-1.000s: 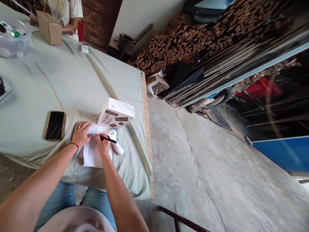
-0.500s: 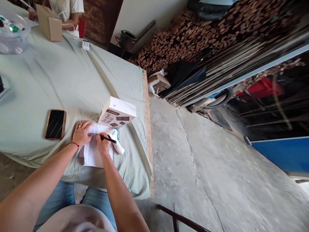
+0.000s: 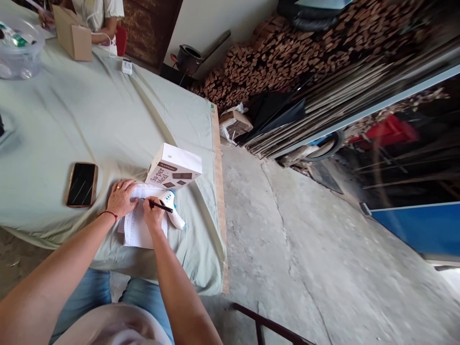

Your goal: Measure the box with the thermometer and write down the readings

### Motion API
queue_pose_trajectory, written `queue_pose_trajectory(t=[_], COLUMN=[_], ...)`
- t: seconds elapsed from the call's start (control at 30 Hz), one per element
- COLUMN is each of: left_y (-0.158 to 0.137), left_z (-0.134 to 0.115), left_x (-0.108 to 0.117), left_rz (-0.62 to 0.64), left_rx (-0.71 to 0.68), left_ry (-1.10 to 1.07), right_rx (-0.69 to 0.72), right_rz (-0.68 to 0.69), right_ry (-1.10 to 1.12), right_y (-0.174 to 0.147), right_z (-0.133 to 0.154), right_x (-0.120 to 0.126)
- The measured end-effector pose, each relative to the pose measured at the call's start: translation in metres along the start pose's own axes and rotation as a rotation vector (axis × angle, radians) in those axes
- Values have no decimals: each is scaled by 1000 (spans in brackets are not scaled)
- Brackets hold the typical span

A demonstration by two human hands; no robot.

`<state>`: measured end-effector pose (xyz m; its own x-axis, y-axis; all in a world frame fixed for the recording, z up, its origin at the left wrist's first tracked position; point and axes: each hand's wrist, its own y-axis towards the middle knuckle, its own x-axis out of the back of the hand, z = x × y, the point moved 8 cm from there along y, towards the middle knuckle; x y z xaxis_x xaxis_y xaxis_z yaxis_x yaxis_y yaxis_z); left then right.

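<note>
My right hand (image 3: 153,213) is closed around a black pen (image 3: 161,206), its tip end over the written paper (image 3: 138,230). Flat on the left edge of that sheet lies my left hand (image 3: 122,197), fingers stretched out, with a ring and a red wrist cord. Beside my right hand is a white and blue handheld device (image 3: 176,218), shaped like an infrared thermometer. A white "Super Meal" box (image 3: 176,167) stands just beyond the paper. To the left of my left hand rests a dark-screened phone (image 3: 82,184).
A pale green cloth (image 3: 89,110) covers the table. At the far end are a cardboard box (image 3: 74,38), a clear plastic tub (image 3: 21,57), a small white box (image 3: 127,66) and another person (image 3: 104,19). Stacked firewood (image 3: 287,52) lines the wall; a metal rail (image 3: 266,321) is at lower right.
The view has shifted very slightly. Both hands, the pen and the paper look the same as before.
</note>
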<state>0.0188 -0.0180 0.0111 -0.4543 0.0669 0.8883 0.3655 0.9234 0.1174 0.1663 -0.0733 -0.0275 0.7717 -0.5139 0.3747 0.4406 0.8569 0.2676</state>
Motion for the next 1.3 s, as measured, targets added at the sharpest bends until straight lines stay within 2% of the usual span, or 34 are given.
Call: queue_pose_trajectory(t=[1.3], left_y=[0], left_z=[1], left_x=[0], left_rz=[-13], left_rx=[-3], left_ry=[-24], right_rx=[-10], right_rz=[-23], right_ry=[-40], right_y=[1], right_z=[3], right_x=[5])
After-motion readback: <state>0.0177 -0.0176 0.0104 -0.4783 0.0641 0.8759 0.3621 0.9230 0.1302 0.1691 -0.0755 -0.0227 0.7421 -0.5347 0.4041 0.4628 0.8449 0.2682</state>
